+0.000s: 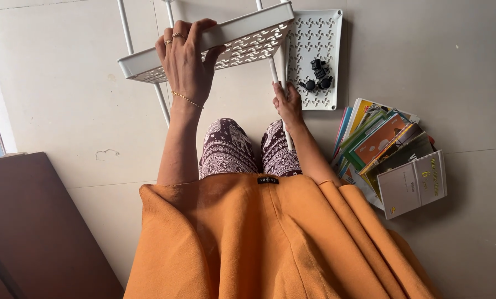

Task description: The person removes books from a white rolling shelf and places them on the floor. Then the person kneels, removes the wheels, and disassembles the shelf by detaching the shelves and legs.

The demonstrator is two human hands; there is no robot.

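I judge assembly underway: left hand clamps the white perforated plastic shelf tray; right hand wraps a white metal upright pole, which needs seating next.

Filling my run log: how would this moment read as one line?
left hand: grips shelf tray rim | right hand: holds white pole | floor: second tray with casters, books

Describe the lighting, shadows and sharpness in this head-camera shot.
Head view: soft daylight, brightest as pale glare on the floor tiles at the left; faint shadows lie beside the book pile and under the white shelf tray; the left hand on the tray and the right hand on a pole are sharp; the orange garment looks slightly soft; edges bow a little.
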